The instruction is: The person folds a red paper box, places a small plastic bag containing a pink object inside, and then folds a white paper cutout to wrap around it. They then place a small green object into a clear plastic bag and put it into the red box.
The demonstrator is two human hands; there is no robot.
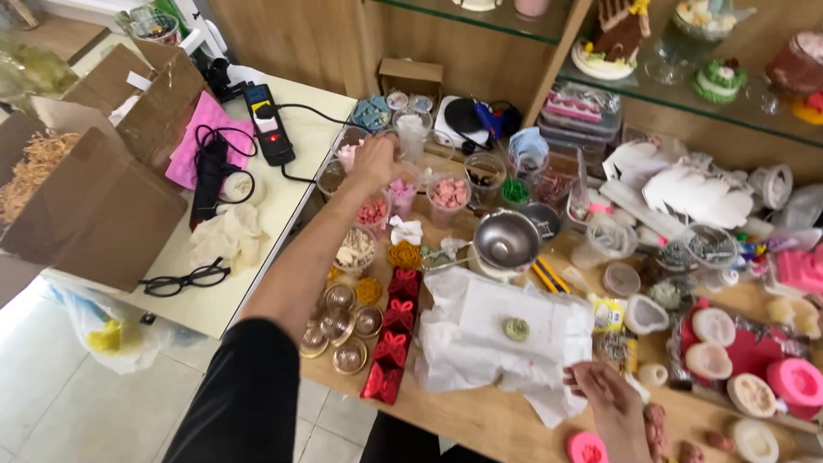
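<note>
Hands work across a crowded wooden craft table (480, 420). Stretched far forward, the left hand (377, 159) has its fingers bent over a cluster of clear plastic cups (449, 199) filled with small pink pieces; whether it actually grips anything cannot be told. Near the front edge, the right hand (610, 396) rests with loosely spread fingers on a crumpled sheet of white paper (489, 339), a small round green piece (515, 328) lying at its middle. A steel bowl (507, 240) stands just behind the paper.
</note>
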